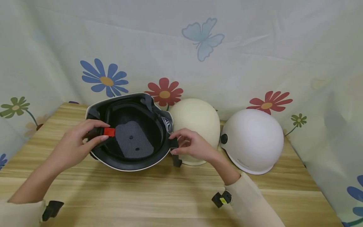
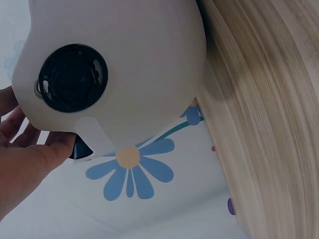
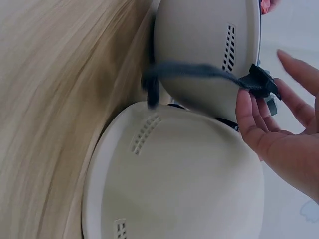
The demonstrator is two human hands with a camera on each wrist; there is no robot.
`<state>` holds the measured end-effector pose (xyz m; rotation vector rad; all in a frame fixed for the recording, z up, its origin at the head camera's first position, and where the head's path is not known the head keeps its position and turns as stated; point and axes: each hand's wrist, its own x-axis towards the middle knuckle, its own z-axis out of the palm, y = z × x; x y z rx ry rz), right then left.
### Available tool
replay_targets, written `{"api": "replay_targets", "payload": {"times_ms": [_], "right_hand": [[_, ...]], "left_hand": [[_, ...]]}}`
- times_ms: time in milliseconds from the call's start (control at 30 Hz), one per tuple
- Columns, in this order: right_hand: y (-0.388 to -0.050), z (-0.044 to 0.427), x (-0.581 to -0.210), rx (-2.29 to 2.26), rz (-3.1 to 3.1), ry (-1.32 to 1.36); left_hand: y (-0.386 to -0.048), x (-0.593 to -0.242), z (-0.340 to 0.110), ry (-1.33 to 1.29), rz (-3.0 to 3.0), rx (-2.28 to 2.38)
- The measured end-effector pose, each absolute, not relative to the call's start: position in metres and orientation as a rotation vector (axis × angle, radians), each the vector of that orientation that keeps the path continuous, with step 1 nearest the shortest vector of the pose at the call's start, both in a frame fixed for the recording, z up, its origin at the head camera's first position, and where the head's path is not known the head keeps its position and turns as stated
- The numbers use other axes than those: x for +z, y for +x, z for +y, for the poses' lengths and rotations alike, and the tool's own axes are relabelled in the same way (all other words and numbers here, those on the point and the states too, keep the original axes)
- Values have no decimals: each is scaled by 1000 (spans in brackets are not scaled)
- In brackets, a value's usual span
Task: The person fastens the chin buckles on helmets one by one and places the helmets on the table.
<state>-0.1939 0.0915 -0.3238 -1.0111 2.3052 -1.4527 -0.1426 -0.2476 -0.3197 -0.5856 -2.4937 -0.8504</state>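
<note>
An upturned helmet (image 1: 133, 138) with a black lining and a pale shell lies on the table, its opening facing up. My left hand (image 1: 77, 135) pinches a chin strap buckle (image 1: 109, 132) with a red end above the left part of the opening. At the opposite rim, my right hand (image 1: 194, 145) holds a black strap buckle (image 3: 259, 82) between thumb and fingers. From it a black strap (image 3: 194, 69) hangs in a loop. In the left wrist view the shell (image 2: 144, 64) shows a round black disc (image 2: 73, 78) on its side; the red end is hidden there.
A cream helmet (image 1: 195, 116) stands right beside the upturned one, behind my right hand. Farther right is a white helmet (image 1: 255, 142). The wooden table (image 1: 136, 198) reaches back to a flower-printed cloth (image 1: 255, 47).
</note>
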Motion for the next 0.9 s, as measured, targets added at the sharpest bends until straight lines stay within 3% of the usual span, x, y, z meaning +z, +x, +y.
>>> {"api": "replay_targets", "payload": {"times_ms": [900], "right_hand": [[-193, 85, -334, -1726, 2308, -757]], "left_hand": [[-128, -306, -244, -533, -2468, -836]]}}
